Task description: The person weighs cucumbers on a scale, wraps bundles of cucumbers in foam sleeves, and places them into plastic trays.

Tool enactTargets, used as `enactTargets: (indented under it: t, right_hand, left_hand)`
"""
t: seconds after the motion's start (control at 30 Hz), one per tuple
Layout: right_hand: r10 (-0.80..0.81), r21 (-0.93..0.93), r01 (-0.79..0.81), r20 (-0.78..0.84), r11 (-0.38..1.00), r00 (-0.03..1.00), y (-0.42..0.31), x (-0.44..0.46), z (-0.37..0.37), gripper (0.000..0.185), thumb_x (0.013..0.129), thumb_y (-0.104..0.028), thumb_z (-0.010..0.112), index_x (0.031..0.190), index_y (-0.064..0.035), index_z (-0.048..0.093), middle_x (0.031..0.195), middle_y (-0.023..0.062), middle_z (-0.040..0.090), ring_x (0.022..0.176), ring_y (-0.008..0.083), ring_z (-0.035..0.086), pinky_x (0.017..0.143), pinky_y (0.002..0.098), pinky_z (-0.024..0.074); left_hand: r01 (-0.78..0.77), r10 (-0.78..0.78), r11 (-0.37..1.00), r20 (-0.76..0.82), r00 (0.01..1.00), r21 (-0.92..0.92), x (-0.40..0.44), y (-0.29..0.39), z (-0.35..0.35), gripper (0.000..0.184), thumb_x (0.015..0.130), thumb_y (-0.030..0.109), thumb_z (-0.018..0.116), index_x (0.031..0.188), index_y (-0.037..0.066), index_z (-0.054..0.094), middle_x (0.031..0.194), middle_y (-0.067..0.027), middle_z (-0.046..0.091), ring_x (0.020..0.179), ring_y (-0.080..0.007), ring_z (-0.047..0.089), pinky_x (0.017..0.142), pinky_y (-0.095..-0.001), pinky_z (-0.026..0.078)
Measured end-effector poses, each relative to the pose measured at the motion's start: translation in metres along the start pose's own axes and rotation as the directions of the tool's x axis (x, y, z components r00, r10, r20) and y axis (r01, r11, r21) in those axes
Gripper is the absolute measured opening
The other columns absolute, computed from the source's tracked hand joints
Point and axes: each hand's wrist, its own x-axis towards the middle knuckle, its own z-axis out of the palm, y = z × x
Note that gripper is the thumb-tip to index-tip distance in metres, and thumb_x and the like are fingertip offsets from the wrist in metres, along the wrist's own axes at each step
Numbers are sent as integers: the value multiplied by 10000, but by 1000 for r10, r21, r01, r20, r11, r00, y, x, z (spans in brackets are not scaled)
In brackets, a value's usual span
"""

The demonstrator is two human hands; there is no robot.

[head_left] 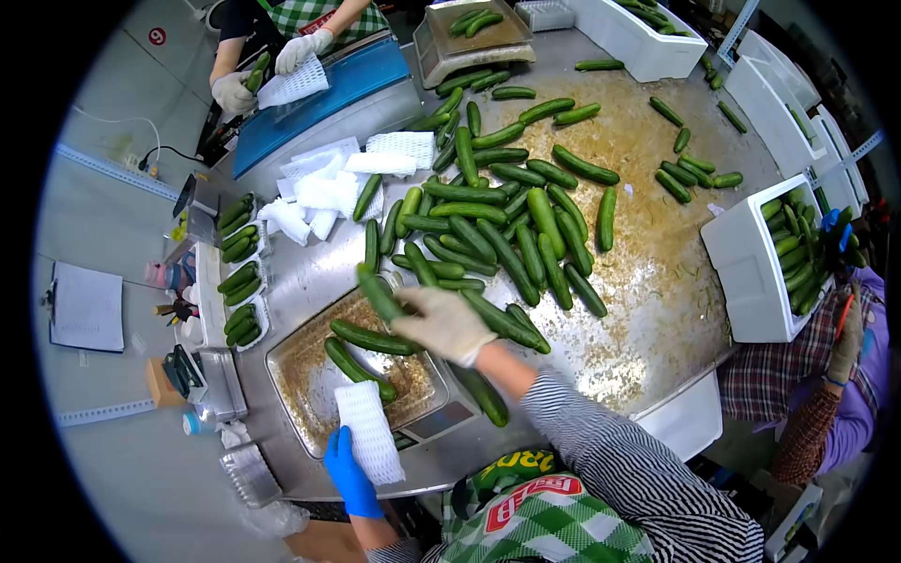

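My left hand [350,474], in a blue glove, holds a white foam net sleeve [368,432] over the near edge of the metal scale tray [305,413]. My right hand [443,324], in a pale glove and slightly blurred, is closed on a cucumber [379,294] above the tray's far right corner. Two cucumbers [358,370] lie on the tray, left of my right hand. A large pile of cucumbers [507,244] spreads over the metal table beyond my right hand. One cucumber [481,394] lies beside the tray, beneath my right forearm.
White foam sleeves [324,188] lie left of the pile. Packed trays [241,281] line the left edge. A second scale [469,47] stands at the back. A co-worker's gloved hands [302,49] hold a sleeve and cucumbers. White foam boxes [751,272] stand right, near another person.
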Motion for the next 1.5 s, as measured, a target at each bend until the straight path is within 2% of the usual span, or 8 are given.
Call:
enactTargets:
  t: [0.23, 0.4, 0.67, 0.97, 1.1, 1.23, 1.3, 1.5]
  right_hand:
    - [-23, -630, -164, -277, 759, 961, 39, 41, 15, 476, 852, -381, 664, 1109, 13, 590, 1011, 222, 659, 921, 358, 678, 797, 426, 559]
    - [126, -408, -214, -231, 888, 965, 59, 65, 13, 450, 830, -305, 618, 1147, 14, 599, 1086, 262, 651, 1009, 431, 636, 910, 493, 496]
    - [-417, -586, 290, -90, 757, 904, -8, 7, 47, 379, 901, -306, 629, 1184, -54, 641, 1051, 226, 629, 888, 376, 653, 777, 456, 535]
    - [-274, 341, 172, 278, 924, 921, -117, -66, 87, 509, 926, -192, 611, 1356, 53, 492, 1196, 206, 635, 1014, 227, 633, 956, 341, 483]
    - [-3, 526, 132, -240, 840, 971, -119, -68, 77, 356, 960, -284, 624, 1171, 3, 606, 939, 75, 663, 777, 134, 631, 696, 293, 533]
    - [121, 555, 284, -582, 782, 804, -95, -87, 27, 421, 975, -294, 605, 1246, 22, 538, 960, 78, 689, 687, 168, 708, 581, 260, 597]
    - [180, 558, 301, -648, 773, 740, -80, -105, 14, 444, 992, -250, 570, 1317, 45, 509, 1124, 138, 672, 897, 223, 709, 746, 347, 602]
    - [303, 670, 306, -632, 677, 713, -20, -138, 22, 427, 989, -208, 574, 1347, 11, 503, 1220, 118, 635, 1052, 247, 658, 874, 388, 562]
  left_hand:
    - [6, -14, 995, -78, 997, -99, -16, 2, -15, 305, 965, 176, 594, 1145, -66, 633, 1063, -101, 674, 924, -161, 618, 849, -291, 494]
    - [-14, -10, 988, -150, 989, -156, -27, -5, -38, 329, 973, 196, 577, 1179, -54, 634, 1096, -90, 677, 937, -163, 631, 857, -299, 496]
    - [-98, 39, 962, -227, 973, -255, -22, -2, -48, 309, 980, 170, 592, 1199, -47, 616, 1108, -93, 667, 942, -144, 625, 833, -281, 505]
    - [-438, 443, 869, -30, 896, -231, -11, 87, 0, 232, 963, 101, 639, 1141, -47, 651, 1057, -75, 675, 932, -124, 601, 857, -288, 502]
    - [-460, 512, 797, 36, 858, -391, 16, 103, -53, 275, 970, 129, 634, 1184, -43, 649, 1076, -94, 691, 908, -157, 635, 830, -289, 513]
    - [-449, 614, 757, -281, 738, 475, 88, 44, -196, 374, 943, 191, 655, 1249, -21, 618, 1168, -158, 662, 989, -213, 643, 830, -371, 528]
    - [143, 785, 148, -204, 585, 979, 142, -44, -297, 414, 926, 266, 657, 1228, -14, 618, 1229, -191, 643, 992, -323, 655, 859, -433, 519]
    - [141, 433, 244, -238, 869, 959, 172, -130, -431, 324, 851, 203, 689, 1124, 30, 674, 1094, -211, 667, 961, -389, 642, 806, -455, 516]
